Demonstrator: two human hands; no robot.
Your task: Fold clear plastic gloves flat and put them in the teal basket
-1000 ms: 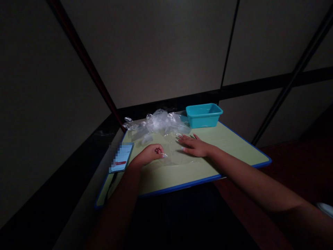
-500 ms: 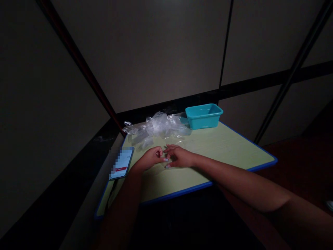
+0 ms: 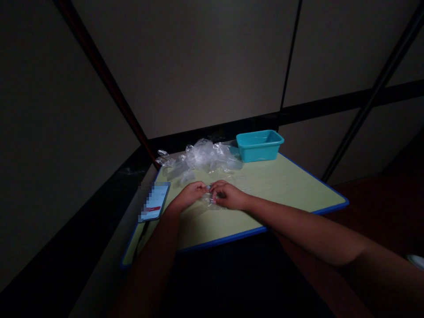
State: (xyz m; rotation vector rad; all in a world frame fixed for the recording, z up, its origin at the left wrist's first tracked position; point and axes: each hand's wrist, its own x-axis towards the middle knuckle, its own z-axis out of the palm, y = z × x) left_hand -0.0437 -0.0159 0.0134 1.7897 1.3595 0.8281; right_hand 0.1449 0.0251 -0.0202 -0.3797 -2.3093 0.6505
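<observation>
Both hands are close together over the pale tabletop, with a thin clear plastic bag [image 3: 212,203] between and under their fingers. My left hand [image 3: 194,194] has its fingers pinched together on the plastic near its upper edge. From the right, my right hand [image 3: 229,194] reaches in with curled fingers, thumb and fingertips closed on the same plastic. Just beyond the hands lies a crumpled heap of clear plastic bags [image 3: 203,155]. The outline of the bag is hard to make out against the table.
A turquoise plastic basket [image 3: 260,153] stands at the table's back edge. The phone [image 3: 158,202] lies at the left edge with its screen lit. The table [image 3: 285,190] has a blue rim, and dark wall panels rise behind it.
The fingers of both hands have closed in on the clear plastic, which now shows bunched between them. The view has shifted slightly.
</observation>
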